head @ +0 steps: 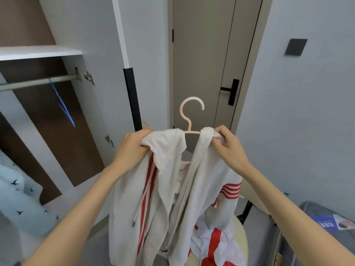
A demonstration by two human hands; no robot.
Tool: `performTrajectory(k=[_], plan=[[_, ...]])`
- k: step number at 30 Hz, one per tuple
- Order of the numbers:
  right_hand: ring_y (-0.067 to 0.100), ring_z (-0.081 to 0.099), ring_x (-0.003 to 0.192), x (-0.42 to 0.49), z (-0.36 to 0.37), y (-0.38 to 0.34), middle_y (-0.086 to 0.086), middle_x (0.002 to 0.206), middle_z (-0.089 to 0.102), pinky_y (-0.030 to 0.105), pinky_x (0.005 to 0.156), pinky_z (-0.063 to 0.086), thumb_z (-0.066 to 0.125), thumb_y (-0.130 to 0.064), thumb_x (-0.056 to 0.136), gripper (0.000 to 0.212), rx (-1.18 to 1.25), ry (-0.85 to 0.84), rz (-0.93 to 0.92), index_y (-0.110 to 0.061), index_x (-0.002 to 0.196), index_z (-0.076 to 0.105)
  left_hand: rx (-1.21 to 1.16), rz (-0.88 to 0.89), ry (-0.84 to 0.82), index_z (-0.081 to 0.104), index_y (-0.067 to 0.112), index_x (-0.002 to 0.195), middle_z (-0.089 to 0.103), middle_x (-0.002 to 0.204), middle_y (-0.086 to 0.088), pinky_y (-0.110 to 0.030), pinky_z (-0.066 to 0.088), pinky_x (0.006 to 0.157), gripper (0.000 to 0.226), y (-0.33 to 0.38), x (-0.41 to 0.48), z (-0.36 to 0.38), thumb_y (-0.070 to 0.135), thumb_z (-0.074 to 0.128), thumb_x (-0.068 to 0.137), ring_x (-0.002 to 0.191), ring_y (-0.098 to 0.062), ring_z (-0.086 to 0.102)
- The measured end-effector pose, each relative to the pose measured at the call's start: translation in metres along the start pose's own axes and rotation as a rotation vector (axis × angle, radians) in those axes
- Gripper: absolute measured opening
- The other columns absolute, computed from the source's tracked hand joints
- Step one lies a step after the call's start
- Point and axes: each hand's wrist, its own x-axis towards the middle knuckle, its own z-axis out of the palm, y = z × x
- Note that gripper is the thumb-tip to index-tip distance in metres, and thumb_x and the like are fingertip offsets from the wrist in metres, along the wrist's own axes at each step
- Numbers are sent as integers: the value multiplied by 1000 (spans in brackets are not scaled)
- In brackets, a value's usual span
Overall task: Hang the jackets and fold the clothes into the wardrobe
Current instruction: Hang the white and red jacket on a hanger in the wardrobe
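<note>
Bedroom corner, pale walls, grey door straight ahead with a black handle, dark switch plate on the wall to the right. Wardrobe stands open on the left; a white shelf sits above the metal rail, and one blue hanger hangs on the rail. You hold a white hooded jacket with red stripes up in front of the door, right of the wardrobe and well apart from the rail. It sits on a pink hanger, whose hook sticks up between your hands. Your left hand is curled tight round the jacket's left shoulder, fabric bunched in the fist. Your right hand pinches the right shoulder fabric between thumb and fingers. Jacket front hangs open, drawstring dangling, and the hem drops toward a round beige stool below. A red-and-white garment lies crumpled on the stool, partly behind the jacket. Pale blue cloth with a dark bird print shows at the lower left. At the lower right, a grey case has a blue leaflet on it.
</note>
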Motion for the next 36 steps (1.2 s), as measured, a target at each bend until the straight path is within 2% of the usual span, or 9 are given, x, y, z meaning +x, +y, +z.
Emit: performTrajectory(k=[3,6,10,16,20,25,28,32,36], plan=[[3,52,73,-21,-12,-3,-14,81,60,18,67,40,64,-26,90,7,102,25,39,-26,85,59,18,35,-8,52,43,70,59,62,15,-30,40,54,41,9,-14,9,3,54,81,62,-16,58],[3,56,78,-44,-22,-9,-15,83,63,13,68,42,66,-37,83,11,97,16,55,-27,86,62,-53,-2,-63,60,20,67,59,58,4,-32,38,53,14,16,-22,19,15,48,71,58,-24,55],[1,55,72,-74,-36,-11,-18,75,61,9,62,40,71,-38,82,11,50,103,86,-30,78,63,-151,24,-189,48,17,54,47,49,7,-25,28,52,15,23,-29,34,14,47,69,51,-7,34],[-1,57,73,-110,-61,-17,-20,74,65,9,64,40,76,-30,80,13,22,303,148,-27,74,65,-186,114,-374,43,1,60,42,50,9,-13,28,48,20,51,-23,52,-3,49,79,49,-1,36],[1,63,84,-117,-79,-18,-21,80,69,26,74,49,73,-47,78,11,-75,363,248,-36,76,71,-248,73,-529,41,0,64,46,57,7,-13,29,49,26,68,-11,51,24,41,72,53,0,33],[-2,64,87,-112,-79,8,-32,82,69,32,78,53,66,-64,70,15,-102,301,400,-53,78,72,-290,-41,-711,54,18,58,58,58,16,-16,37,59,29,63,3,78,31,42,82,56,4,45],[-2,64,82,-107,-65,43,-28,77,69,30,73,54,69,-56,73,5,-77,226,486,-53,73,72,-251,-108,-757,59,5,75,67,77,2,-25,37,66,33,41,3,117,33,44,86,71,-6,52],[-8,62,80,-97,-37,108,-34,74,67,28,69,52,68,-58,72,9,-67,143,565,-59,63,67,-200,-207,-599,46,11,63,55,65,0,-29,30,58,28,1,-1,183,15,51,90,64,-12,46],[0,66,83,-81,-8,181,-30,83,69,27,70,55,69,-46,83,5,-73,14,612,-48,85,73,-130,-334,-613,41,22,60,50,60,8,-26,26,51,32,-42,5,246,15,58,86,59,-7,45]])
